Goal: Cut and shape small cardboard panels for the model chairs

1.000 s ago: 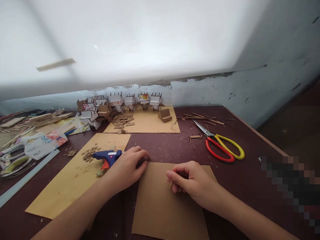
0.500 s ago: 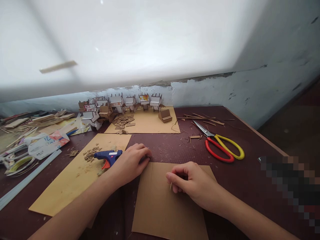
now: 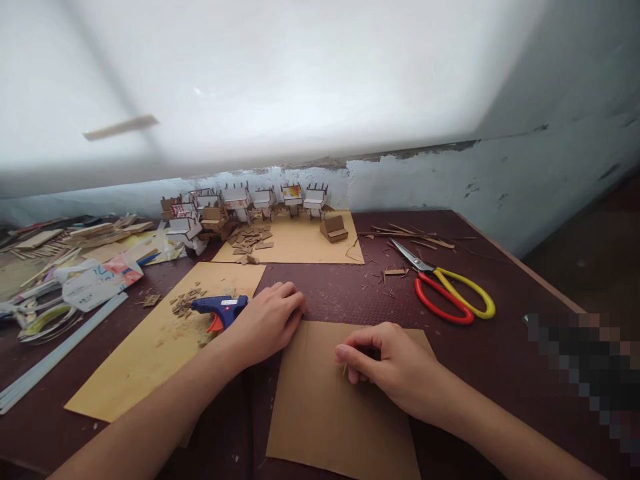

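Note:
My right hand (image 3: 383,360) is closed in a pinch over the square cardboard sheet (image 3: 340,407). Between its thumb and forefinger is a thin pale stick (image 3: 345,369), like a toothpick, its lower end pointing down at the cardboard. My left hand (image 3: 275,317) lies at the sheet's far left corner with its fingers curled together; whatever those fingertips grip is hidden. Just left of that wrist, a blue glue gun (image 3: 220,307) with an orange trigger rests on a yellow board (image 3: 145,363) strewn with small cardboard bits (image 3: 187,300).
Red-and-yellow-handled scissors (image 3: 443,287) lie at right, below thin strips (image 3: 415,235). Several small cardboard models (image 3: 237,200) line the wall. A folded cardboard piece (image 3: 334,229) sits on the rear yellow board (image 3: 305,247). Glue sticks (image 3: 65,353) and tape rolls (image 3: 47,322) occupy the left.
The whole view has shifted slightly, so things sit a little farther right. Both hands keep nearly the same pose; the thin stick shows a little less below the right fingers.

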Motion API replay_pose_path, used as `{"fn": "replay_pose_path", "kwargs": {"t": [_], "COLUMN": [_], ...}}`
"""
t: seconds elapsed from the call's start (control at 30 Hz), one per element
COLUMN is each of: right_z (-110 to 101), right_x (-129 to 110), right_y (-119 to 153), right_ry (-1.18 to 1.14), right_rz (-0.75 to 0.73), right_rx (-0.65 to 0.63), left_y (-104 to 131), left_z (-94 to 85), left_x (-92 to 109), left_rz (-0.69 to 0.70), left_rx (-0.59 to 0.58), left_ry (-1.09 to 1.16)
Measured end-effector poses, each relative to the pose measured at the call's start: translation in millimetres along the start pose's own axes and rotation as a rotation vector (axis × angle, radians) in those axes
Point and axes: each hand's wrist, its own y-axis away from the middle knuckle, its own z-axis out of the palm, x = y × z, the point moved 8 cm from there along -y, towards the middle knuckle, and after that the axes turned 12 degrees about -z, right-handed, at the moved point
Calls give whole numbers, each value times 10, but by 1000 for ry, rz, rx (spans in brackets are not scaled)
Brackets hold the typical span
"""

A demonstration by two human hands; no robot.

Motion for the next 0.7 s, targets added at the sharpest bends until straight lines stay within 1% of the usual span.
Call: {"fn": "replay_pose_path", "kwargs": {"t": [0.13,0.37,0.53,0.7], "right_z": [3,12,6,4], "right_x": [-29,-2,-8,-33], "right_y": [-4,5,0,-11], "right_ry": [18,36,37,36], "right_rz": [-22,-7,-11,-33], "right_rx": [-10,-28,-28,-24], "left_y": [-5,-42,-56,-74], "left_z": [-11,-15,41,108], "left_x": [-36,5,61,73], "left_rz": [-5,94,135,126], "left_rx": [9,-17,-17,-19], "left_ry": [-9,-110,-208,-271]}}
